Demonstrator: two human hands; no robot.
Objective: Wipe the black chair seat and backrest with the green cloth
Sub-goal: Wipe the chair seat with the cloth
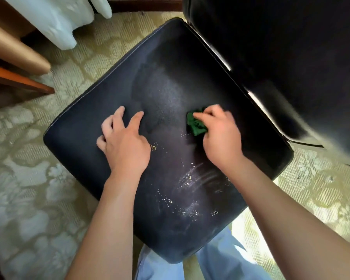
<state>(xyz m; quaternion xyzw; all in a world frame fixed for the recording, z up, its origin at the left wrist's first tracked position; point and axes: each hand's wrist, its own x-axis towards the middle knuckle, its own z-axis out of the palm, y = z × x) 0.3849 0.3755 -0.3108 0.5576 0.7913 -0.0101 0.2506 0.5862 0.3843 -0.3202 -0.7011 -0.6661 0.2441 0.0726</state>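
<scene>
The black chair seat (pixel 166 81) fills the middle of the view, with its black backrest (pixel 281 47) rising at the upper right. My right hand (pixel 220 136) is closed on a bunched green cloth (pixel 195 123) and presses it onto the seat near the backrest side. My left hand (pixel 123 140) rests flat on the seat's left half, fingers spread, holding nothing. Pale crumbs and dusty smear marks (pixel 192 182) lie on the near part of the seat between my forearms.
A patterned beige carpet (pixel 28 188) surrounds the chair. Wooden furniture legs (pixel 18 77) stand at the left, and white fabric (pixel 55 21) hangs at the top left. My legs in light blue trousers (pixel 160 265) are right under the seat's near corner.
</scene>
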